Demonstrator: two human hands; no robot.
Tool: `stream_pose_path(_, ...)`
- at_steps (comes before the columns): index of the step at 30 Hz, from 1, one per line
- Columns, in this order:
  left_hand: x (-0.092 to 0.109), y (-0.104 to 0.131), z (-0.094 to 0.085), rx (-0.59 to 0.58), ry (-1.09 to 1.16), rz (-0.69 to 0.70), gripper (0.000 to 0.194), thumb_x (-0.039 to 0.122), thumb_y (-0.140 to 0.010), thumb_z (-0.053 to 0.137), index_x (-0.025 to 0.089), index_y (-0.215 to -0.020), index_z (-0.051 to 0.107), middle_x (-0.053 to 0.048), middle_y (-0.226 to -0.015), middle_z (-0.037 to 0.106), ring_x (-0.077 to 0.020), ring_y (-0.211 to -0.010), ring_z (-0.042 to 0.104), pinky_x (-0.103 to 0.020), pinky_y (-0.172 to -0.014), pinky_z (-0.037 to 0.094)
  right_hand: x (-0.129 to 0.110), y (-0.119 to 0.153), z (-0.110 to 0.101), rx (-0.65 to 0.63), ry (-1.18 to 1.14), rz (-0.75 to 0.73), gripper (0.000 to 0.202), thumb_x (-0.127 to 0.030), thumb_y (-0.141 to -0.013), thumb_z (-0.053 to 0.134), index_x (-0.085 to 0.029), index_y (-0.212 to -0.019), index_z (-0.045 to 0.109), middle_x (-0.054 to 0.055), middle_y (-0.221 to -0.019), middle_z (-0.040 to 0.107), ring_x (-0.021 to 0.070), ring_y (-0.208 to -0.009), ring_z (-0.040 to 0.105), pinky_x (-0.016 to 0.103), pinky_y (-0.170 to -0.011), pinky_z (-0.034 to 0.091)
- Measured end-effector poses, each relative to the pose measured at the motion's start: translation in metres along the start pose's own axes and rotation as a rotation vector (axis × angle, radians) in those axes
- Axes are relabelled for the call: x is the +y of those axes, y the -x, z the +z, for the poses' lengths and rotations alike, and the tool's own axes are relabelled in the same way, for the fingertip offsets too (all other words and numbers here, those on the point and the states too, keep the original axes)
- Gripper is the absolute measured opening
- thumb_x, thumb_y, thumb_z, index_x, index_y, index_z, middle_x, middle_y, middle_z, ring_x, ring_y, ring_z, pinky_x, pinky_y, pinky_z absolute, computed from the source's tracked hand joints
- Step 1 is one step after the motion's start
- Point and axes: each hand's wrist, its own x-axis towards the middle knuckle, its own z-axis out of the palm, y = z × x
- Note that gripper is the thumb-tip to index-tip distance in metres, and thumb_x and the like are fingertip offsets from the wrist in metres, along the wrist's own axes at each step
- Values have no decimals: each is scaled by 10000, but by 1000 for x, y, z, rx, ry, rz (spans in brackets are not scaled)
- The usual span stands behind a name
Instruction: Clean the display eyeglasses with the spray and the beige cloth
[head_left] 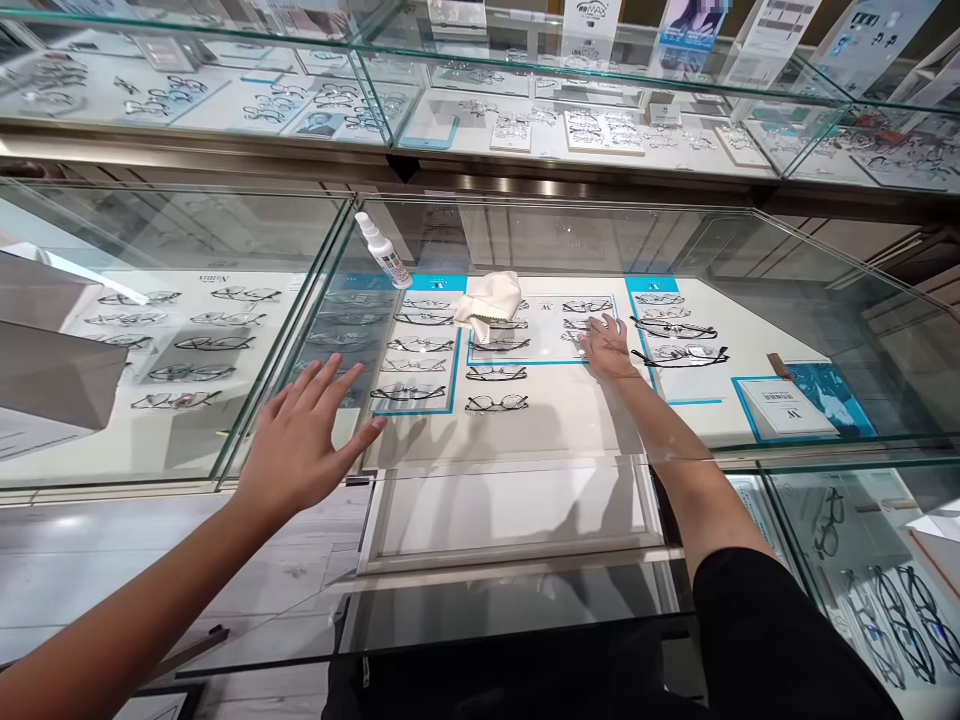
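Note:
My left hand (307, 440) is open, fingers spread, above the left part of the glass display case (292, 300). It holds nothing. My right hand (607, 345) reaches further in, its fingers apart and slightly bent over a pair of eyeglasses (576, 324) in the middle display. Part of that frame is hidden behind the fingers; whether they touch it I cannot tell. Left of this hand lies a crumpled cream cleaning cloth (491, 300). A white spray bottle (384, 250) stands beyond it to the left. Below the cloth is another pair of eyeglasses (497, 403).
Rows of eyeglasses (420, 345) lie on blue-edged boards. More frames (199, 343) show in the left section, with dark ones (892, 610) at lower right. A white card (787, 408) sits at right. Along the back runs a raised glass shelf edge (525, 65).

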Motion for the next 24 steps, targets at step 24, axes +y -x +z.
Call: stream_pose_path(24,0,-1,0,-4,3,0,765,659,-1038,314,199,-1646,374,-109,-1759,269,-307,-1645,202,-533,-1294,222,25,-9,2,28,17,-17,379,-326,-1019,461,-236,-998,828,65,-1620,532,303,-1544,340,528,-1237,281)
